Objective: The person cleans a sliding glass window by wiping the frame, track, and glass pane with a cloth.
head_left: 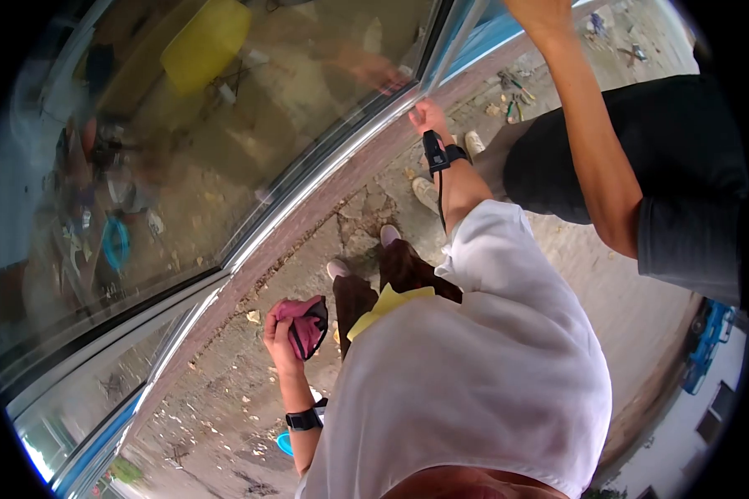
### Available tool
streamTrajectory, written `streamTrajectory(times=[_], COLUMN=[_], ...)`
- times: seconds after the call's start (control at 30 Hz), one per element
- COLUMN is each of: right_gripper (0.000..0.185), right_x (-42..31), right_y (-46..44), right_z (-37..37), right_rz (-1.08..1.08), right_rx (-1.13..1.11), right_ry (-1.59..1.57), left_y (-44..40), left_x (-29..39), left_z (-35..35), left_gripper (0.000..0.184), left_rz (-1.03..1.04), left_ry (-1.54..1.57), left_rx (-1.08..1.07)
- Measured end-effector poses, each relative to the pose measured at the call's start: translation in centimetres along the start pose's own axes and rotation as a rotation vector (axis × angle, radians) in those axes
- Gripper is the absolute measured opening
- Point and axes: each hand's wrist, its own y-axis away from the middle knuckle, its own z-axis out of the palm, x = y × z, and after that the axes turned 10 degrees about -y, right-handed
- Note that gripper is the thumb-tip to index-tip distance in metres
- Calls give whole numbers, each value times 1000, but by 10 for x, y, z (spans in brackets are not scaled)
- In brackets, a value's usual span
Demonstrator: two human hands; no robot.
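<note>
My left hand (281,339) is closed around a maroon cloth (306,326) with a dark edge, held beside my left leg, below the window. A black band with a small device sits on that wrist. My right hand (430,119) reaches forward to the metal window frame (324,170), its fingers curled against the frame's edge; the fingertips are partly hidden. A black wrist device (435,151) with a cable is strapped on the right wrist. The large glass pane (250,141) carries reflections. A yellow cloth (389,306) shows at the front of my white shirt.
Close on my right stands another person, whose bare arm (591,141) reaches up toward the window; they wear dark trousers (632,141). Tools (516,96) and rubble lie on the ground. A blue truck (707,345) is farther off. Part of a blue basin (285,442) shows near my left arm.
</note>
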Motion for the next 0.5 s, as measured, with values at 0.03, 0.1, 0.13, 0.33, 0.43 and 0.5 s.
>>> streamTrajectory(times=[0.03,0.1,0.13,0.33,0.43,0.5], right_gripper=[28,25,25,32,27,20], right_x=[-1,-1,-2,-14,-13,-18], right_y=[2,6,7,20,7,3], right_z=[-1,1,6,18,1,-10], right_rz=[-9,-17,-14,-26,-49,-4], right_rx=[-69,-120,-122,12,115,160], right_ry=[13,38,45,150,-29,117], left_y=[0,1,0,-5,-12,-14], left_x=[-1,-5,-6,-9,-13,-8], left_z=[-1,-4,-4,-5,-3,4], left_gripper=[32,32,32,32,32,32], left_rz=[-10,-8,-3,-31,-47,-60], left_ry=[21,16,7,-67,-18,-12], left_rx=[-2,5,3,30,-24,-4])
